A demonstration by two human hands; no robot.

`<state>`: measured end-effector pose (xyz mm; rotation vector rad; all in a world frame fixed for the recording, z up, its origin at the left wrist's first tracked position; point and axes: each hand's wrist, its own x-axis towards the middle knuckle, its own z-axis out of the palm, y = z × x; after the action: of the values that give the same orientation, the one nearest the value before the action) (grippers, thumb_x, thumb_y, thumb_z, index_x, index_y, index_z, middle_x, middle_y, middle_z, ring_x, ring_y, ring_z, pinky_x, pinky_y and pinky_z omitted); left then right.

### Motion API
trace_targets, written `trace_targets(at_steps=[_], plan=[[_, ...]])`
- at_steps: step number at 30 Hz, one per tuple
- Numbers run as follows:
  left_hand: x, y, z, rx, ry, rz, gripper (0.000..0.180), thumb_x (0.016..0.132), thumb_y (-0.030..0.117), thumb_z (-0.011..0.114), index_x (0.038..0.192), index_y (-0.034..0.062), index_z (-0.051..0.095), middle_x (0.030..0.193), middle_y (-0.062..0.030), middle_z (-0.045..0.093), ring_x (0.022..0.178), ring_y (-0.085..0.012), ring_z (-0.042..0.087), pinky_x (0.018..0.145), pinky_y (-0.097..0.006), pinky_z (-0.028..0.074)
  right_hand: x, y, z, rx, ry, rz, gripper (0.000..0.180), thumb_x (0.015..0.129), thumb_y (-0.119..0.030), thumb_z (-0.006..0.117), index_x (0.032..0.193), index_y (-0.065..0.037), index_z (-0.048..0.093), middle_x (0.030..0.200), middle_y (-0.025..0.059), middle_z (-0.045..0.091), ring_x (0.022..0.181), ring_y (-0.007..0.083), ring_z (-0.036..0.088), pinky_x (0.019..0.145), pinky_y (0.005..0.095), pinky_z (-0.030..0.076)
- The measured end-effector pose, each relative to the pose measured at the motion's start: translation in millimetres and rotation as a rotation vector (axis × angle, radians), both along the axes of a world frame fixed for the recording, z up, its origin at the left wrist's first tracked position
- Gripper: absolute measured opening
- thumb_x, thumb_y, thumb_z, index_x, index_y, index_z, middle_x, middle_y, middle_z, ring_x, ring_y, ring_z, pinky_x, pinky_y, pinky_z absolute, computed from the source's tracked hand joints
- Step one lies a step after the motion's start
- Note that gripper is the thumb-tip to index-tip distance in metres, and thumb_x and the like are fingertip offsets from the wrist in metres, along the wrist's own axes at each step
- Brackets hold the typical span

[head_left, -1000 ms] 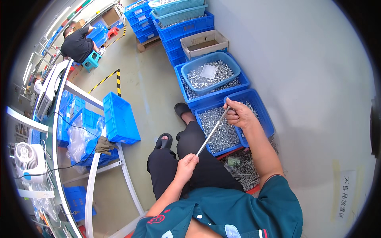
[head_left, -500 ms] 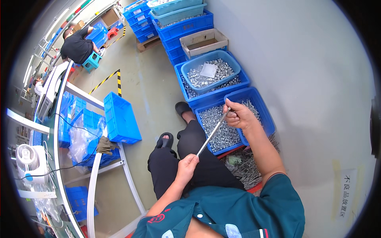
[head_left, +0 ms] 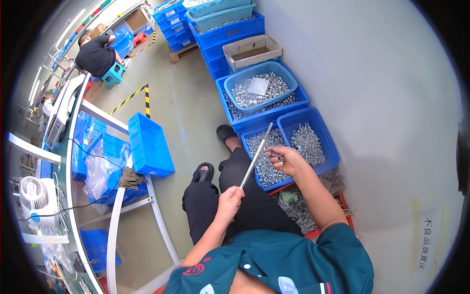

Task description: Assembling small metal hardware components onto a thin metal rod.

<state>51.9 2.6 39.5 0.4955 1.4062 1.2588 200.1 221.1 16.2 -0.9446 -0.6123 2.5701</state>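
My left hand (head_left: 229, 202) is closed round the lower end of a slim metal rod (head_left: 255, 159), which tilts up and away over my lap. Just right of the rod's upper half is my right hand (head_left: 290, 160), apart from it, with fingers curled round a small shiny metal nut (head_left: 281, 159). Beneath that hand stands a blue bin (head_left: 275, 186) of small silvery metal fittings. Beside it, a second blue bin (head_left: 335, 149) contains loose nuts (head_left: 307, 142).
A red crate (head_left: 342, 201) of thin metal rods (head_left: 306, 208) sits near my right thigh. Farther off are a light-blue basin (head_left: 293, 81) of metal parts and stacked blue crates (head_left: 230, 34). At left stand a white-framed bench (head_left: 115, 235) and an empty blue crate (head_left: 159, 147). A person (head_left: 95, 56) sits beyond.
My right hand has come off the rod's upper end and moved down and slightly left. The rod now points up more steeply, held by my left hand alone.
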Motion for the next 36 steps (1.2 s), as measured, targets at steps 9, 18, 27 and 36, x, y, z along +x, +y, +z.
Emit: trace_targets(at_steps=[9,18,27,36], plan=[[-1.3,-2.3,-2.1,0.033,0.037,-0.004,0.022,0.091,0.021,0.048,0.075,0.0071,0.051,0.049,0.0083,0.031,0.039,-0.0006,0.024,0.036,-0.019,0.016,-5.5,27.4,2.1,-0.227,0.329,-0.157,0.025,0.089,-0.03,0.053,0.088,-0.005,0.053,0.071,0.0035,0.053,0.04,0.003,0.036,0.03,0.0137,0.025],[1.6,-0.5,-4.2,0.075,0.109,-0.009,0.022,0.091,0.021,0.047,0.075,0.0073,0.051,0.049,0.0083,0.03,0.038,-0.0007,0.023,0.035,-0.019,0.015,-16.5,32.4,0.8,-0.154,0.051,-0.192,0.02,0.091,-0.018,0.045,0.098,0.001,0.049,0.083,0.0115,0.053,0.053,0.0106,0.043,0.041,0.0171,0.032],[0.6,-2.5,-0.4,0.016,0.088,-0.006,0.02,0.089,0.018,0.05,0.073,0.0062,0.054,0.054,0.0078,0.037,0.046,-0.0008,0.031,0.042,-0.018,0.022,-3.1,38.8,15.7,-0.16,0.391,-0.098,0.026,0.087,-0.033,0.056,0.085,-0.007,0.054,0.059,-0.0011,0.043,0.041,0.0035,0.033,0.032,0.0149,0.021],[0.7,-2.4,-7.7,0.044,0.23,-0.042,0.022,0.089,0.02,0.051,0.072,0.005,0.054,0.056,0.0066,0.04,0.051,-0.0016,0.034,0.045,-0.019,0.027,-6.8,42.5,36.6,0.033,0.316,-0.105,0.02,0.085,-0.025,0.059,0.084,-0.005,0.058,0.06,-0.0011,0.041,0.044,0.0038,0.032,0.035,0.0152,0.022]])
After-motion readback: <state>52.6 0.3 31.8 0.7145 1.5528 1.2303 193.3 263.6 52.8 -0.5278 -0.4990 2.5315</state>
